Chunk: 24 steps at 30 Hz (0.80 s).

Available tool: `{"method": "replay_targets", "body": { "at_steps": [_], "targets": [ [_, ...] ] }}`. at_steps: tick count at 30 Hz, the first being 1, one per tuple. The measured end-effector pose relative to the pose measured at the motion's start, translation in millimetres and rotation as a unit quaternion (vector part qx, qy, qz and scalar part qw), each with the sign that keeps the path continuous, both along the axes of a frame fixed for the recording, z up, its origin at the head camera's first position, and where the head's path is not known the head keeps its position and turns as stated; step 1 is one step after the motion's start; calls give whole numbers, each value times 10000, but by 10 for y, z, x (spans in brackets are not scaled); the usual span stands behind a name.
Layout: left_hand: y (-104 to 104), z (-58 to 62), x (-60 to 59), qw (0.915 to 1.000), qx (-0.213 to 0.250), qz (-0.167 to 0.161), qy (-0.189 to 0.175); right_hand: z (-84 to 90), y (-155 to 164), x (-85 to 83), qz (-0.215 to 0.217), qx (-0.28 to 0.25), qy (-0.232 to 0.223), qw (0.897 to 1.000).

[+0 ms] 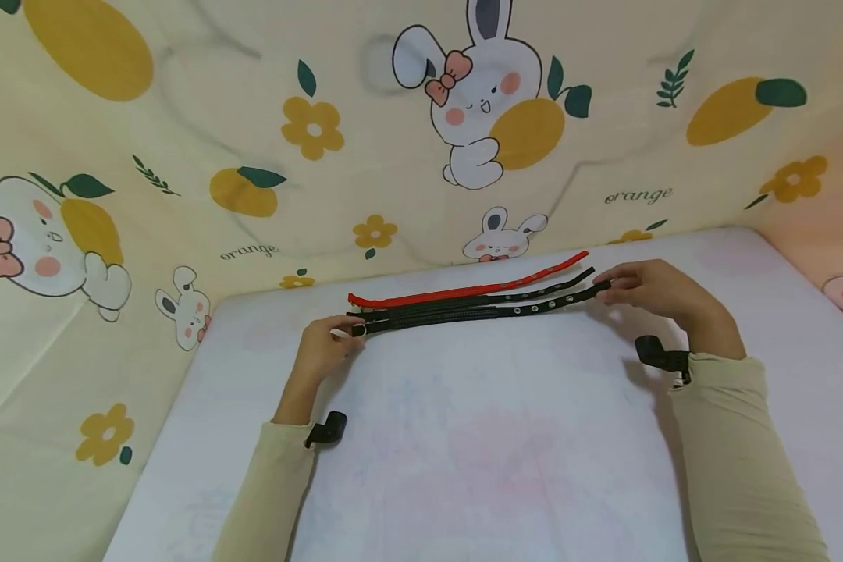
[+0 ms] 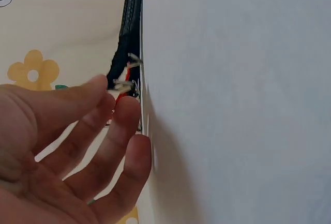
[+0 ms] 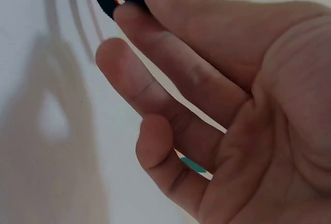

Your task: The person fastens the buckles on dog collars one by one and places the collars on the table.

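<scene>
Sleeves in pale beige are reaching forward from the near edge, each wrist carrying a black camera clip. White table (image 1: 464, 437) is bearing three narrow belts laid side by side near its far edge: red belt (image 1: 464, 293) farthest back, middle black belt (image 1: 527, 295) just nearer, front black belt (image 1: 435, 318) nearest.

Left hand (image 1: 321, 349) is touching the front black belt at its buckle end, fingers nearly straight in the wrist view; a real pinch cannot be told. Right hand (image 1: 656, 290) is pinching the same belt's tip end between thumb and fingertips, the other fingers relaxed.

Handling, judged: belts are looking light, thin and limp, likely sagging if lifted at one end only; metal eyelets and buckle are giving the firmest places to take hold, so both ends together suits best.

Writing: patterned cloth (image 1: 183, 156) behind the table is reading "orange" in script, twice, among rabbits and yellow fruit.
</scene>
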<state>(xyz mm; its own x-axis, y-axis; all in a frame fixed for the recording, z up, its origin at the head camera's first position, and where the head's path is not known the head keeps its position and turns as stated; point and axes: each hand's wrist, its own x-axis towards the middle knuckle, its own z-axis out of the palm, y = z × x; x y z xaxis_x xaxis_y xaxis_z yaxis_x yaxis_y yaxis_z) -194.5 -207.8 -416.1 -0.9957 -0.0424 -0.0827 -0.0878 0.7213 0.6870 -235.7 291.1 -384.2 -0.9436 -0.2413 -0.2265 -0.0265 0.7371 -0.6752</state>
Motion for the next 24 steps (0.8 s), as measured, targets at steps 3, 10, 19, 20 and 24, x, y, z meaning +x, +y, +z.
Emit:
{"method": "replay_targets", "body": {
  "at_steps": [3, 10, 19, 20, 24],
  "targets": [
    [-12, 4, 18, 10000, 16, 65, 9, 17, -33, 6, 181, -50, 21, 9998],
    [19, 73, 41, 9991, 41, -93, 400, 51, -161, 1, 463, -356, 205, 9981],
    [105, 270, 79, 9923, 370, -541, 1052, 356, -420, 11, 552, 5, 676, 9962],
    [100, 282, 78, 9912, 379, -559, 1141, 382, -455, 6, 604, 21, 711, 9956],
    [91, 364, 80, 9856, 524, -386, 1564, 454, -595, -24, 803, -17, 752, 9939]
  ]
}}
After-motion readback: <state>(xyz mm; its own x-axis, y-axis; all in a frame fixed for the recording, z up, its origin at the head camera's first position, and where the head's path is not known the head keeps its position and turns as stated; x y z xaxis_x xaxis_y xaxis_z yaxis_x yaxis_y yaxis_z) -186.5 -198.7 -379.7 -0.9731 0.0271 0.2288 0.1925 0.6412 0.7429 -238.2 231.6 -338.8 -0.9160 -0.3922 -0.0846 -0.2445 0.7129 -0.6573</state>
